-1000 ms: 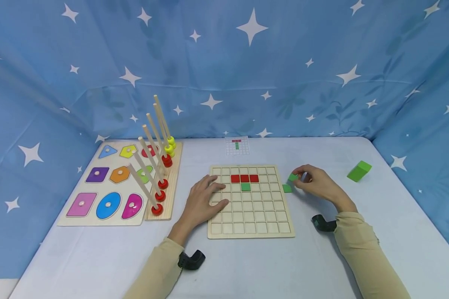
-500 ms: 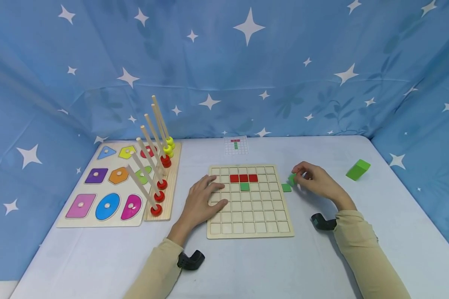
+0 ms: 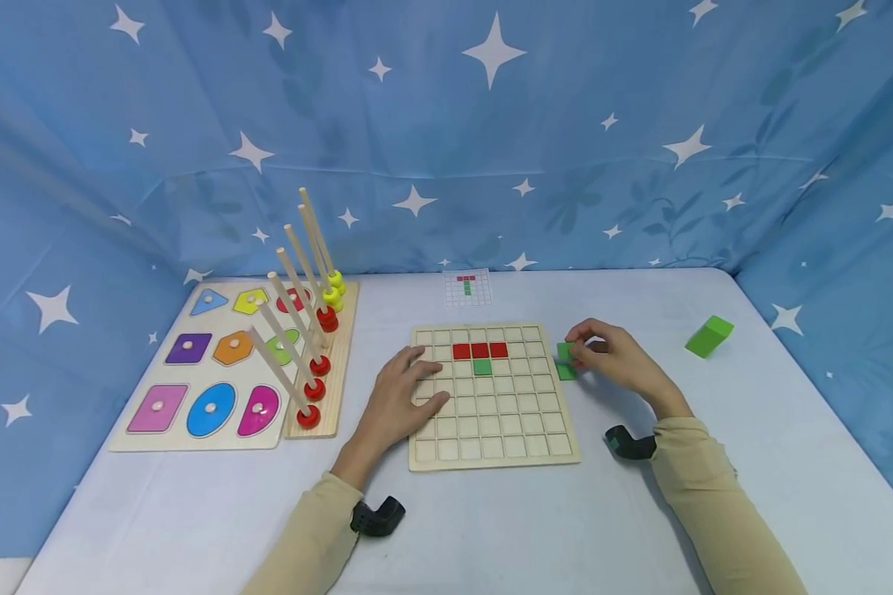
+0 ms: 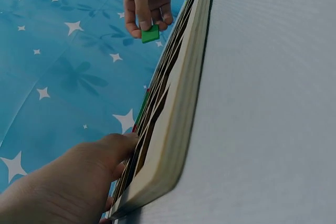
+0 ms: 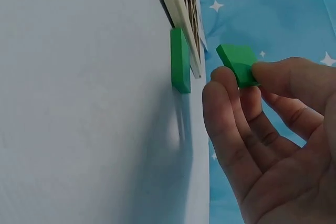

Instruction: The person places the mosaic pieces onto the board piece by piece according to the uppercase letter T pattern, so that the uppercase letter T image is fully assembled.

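Note:
A wooden grid board (image 3: 491, 426) lies on the table, with three red square tiles (image 3: 479, 351) in a row and one green tile (image 3: 482, 367) under the middle one. My left hand (image 3: 400, 397) rests on the board's left edge, fingers spread, thumb over the cells. Off the board's right edge, my right hand (image 3: 616, 357) pinches a green square tile (image 5: 239, 62) between thumb and fingertips, raised above the table. Below it another green tile (image 5: 180, 61) lies beside the board's edge.
A small pattern card (image 3: 468, 288) lies behind the board. At left stand a peg stacker (image 3: 331, 413) with red and yellow rings and a shape puzzle board (image 3: 193, 442). A green block (image 3: 709, 336) sits at far right.
My right hand has moved slightly left toward the board, and the green tile it pinches has turned. My left hand stays on the board's left edge.

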Tool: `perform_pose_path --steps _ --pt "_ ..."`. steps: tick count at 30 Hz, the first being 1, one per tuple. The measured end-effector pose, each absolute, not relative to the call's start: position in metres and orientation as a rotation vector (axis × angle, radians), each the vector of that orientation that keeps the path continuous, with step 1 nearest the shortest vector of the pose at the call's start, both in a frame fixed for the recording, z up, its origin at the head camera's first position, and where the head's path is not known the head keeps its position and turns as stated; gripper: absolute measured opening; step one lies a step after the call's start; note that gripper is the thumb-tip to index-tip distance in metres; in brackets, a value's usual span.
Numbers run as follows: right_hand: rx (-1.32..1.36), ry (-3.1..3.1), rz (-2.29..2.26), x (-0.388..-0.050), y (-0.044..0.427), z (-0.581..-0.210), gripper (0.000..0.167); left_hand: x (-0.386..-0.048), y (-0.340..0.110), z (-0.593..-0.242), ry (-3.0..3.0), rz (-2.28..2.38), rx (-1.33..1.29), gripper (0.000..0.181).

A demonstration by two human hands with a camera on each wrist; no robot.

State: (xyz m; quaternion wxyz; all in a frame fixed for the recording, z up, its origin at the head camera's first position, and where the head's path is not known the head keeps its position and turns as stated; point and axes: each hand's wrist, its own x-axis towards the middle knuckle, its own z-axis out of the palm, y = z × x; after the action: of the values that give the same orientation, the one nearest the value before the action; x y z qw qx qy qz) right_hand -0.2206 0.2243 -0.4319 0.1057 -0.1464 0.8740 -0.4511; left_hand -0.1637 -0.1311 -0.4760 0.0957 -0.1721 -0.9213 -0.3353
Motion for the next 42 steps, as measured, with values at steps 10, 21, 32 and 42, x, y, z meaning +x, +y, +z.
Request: perform_pose_path --steps 10,21,32,42 --pt "-0.471 2.661 -1.254 -0.217 0.213 -0.430 0.021 -0.164 -0.130 -0.475 -2.754 -0.964 -0.505 0.041" --pt "-0.519 2.579 -1.303 -0.206 0.184 -0.415 0.020 -0.165 -0.131 -0.474 -2.808 -0.968 -0.502 0.043" --pt "-0.551 2.551 -1.297 -0.196 0.161 -0.397 0.018 -0.165 -0.131 -0.473 -2.807 -0.962 -0.503 0.043" --pt "-0.568 2.540 -1.288 -0.193 0.152 -0.396 0.018 -0.163 -0.132 -0.473 -2.796 -0.948 -0.514 0.042"
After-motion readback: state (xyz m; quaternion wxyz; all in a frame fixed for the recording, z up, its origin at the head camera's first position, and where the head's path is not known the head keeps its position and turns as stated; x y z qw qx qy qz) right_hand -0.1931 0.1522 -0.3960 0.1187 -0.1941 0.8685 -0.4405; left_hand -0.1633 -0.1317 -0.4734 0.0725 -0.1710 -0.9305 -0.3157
